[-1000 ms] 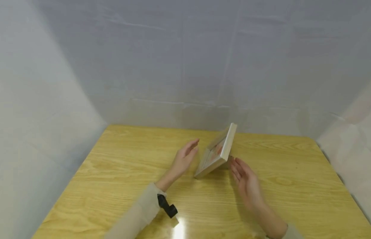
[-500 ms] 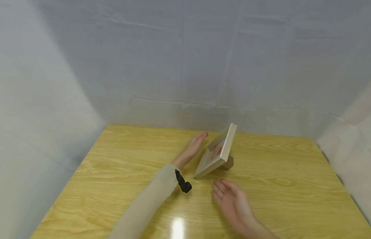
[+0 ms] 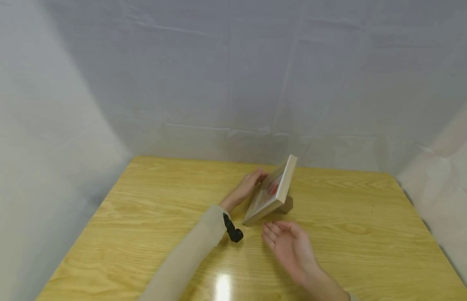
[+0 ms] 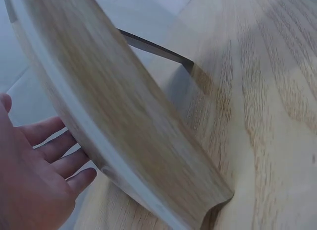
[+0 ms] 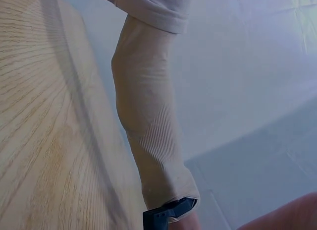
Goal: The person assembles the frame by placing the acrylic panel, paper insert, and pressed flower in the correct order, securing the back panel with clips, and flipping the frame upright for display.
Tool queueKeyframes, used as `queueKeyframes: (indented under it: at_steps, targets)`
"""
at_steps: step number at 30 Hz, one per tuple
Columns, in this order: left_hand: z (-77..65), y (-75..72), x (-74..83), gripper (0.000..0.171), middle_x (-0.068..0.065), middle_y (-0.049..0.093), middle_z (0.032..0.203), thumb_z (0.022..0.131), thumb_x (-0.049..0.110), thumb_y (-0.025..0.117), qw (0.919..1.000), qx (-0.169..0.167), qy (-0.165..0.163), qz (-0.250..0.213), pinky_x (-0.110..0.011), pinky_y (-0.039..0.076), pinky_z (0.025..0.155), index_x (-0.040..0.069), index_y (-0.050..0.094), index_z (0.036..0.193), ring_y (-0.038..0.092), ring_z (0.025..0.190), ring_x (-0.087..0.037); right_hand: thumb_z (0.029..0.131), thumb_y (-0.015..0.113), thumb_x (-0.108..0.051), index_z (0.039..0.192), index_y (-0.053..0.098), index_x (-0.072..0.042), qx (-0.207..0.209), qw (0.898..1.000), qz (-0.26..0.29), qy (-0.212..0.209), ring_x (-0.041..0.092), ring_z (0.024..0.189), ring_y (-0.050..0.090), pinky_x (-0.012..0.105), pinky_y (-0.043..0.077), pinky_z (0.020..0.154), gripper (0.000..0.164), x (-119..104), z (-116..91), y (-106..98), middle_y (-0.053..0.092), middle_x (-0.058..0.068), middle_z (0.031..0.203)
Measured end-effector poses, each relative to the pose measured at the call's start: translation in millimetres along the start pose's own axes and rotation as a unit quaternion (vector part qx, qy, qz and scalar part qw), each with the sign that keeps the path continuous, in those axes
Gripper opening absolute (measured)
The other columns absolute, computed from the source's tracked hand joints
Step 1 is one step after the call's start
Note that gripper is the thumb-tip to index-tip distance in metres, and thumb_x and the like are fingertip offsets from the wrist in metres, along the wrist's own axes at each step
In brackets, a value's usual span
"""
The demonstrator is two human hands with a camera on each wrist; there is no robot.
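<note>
A light wooden picture frame (image 3: 271,192) leans on the table with its front tilted up to the left, and a brown support (image 3: 287,205) shows behind it. My left hand (image 3: 245,188) is at the frame's far left side, where the frame partly covers its fingertips. In the left wrist view, the relaxed fingers of the left hand (image 4: 44,170) reach the edge of the frame (image 4: 114,106), palm facing it. My right hand (image 3: 291,248) hovers near the frame's lower front corner with its palm turned left, fingers loosely bent and holding nothing.
The wood-grain table (image 3: 143,221) reaches back to a grey sheet wall (image 3: 203,83), with pale sheets at both sides. A black wrist camera (image 3: 233,230) is strapped over my left sleeve (image 3: 188,255); this sleeve (image 5: 148,101) fills the middle of the right wrist view.
My left hand has moved forward and right to the frame's far side. The right hand has drawn back from behind the frame toward me and left. The frame stands almost unchanged.
</note>
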State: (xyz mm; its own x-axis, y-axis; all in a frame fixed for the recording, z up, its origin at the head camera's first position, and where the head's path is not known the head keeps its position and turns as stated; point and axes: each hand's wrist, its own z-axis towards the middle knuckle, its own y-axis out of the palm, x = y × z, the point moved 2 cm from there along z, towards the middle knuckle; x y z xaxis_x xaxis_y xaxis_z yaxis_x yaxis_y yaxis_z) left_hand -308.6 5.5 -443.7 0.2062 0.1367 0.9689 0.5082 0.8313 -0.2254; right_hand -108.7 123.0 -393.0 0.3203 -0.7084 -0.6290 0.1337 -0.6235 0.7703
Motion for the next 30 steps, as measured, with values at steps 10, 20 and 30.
queueKeyframes:
  at_steps: [10, 20, 30]
  targets:
    - [-1.6, -3.0, 0.9, 0.061, -0.021, 0.056, 0.138, 0.11, 0.034, 0.018, 0.9996, -0.009, 0.006, 0.026, -0.045, 0.036, 0.113, -0.007, 0.056, 0.133, 0.051, 0.13, -0.034, 0.104, 0.017, -0.015, 0.145, -0.028, 0.01, -0.033, 0.995, 0.087, 0.018, 0.045, 0.145, -0.019, 0.045, -0.003, 0.121, 0.066, 1.6, 12.8, 9.4, -0.028, 0.035, 0.153]
    - [-3.9, -4.7, -0.2, 0.061, -0.02, 0.055, 0.14, 0.11, 0.037, 0.019, 0.9995, -0.015, -0.003, 0.029, -0.046, 0.036, 0.113, -0.006, 0.054, 0.136, 0.05, 0.131, -0.033, 0.103, 0.016, -0.016, 0.145, -0.027, 0.011, -0.015, 0.993, 0.113, 0.012, 0.046, 0.145, -0.019, 0.045, -0.005, 0.121, 0.065, -2.1, 15.0, 10.8, -0.026, 0.036, 0.153]
    - [-15.8, -12.3, 3.2, 0.056, -0.02, 0.057, 0.137, 0.11, 0.033, 0.022, 0.9988, 0.001, 0.01, 0.047, -0.049, 0.037, 0.111, -0.006, 0.055, 0.135, 0.051, 0.128, -0.034, 0.103, 0.015, -0.014, 0.143, -0.028, 0.013, -0.005, 0.997, 0.078, 0.016, 0.049, 0.143, -0.019, 0.048, -0.005, 0.12, 0.064, -10.2, 7.5, 5.8, -0.026, 0.039, 0.151]
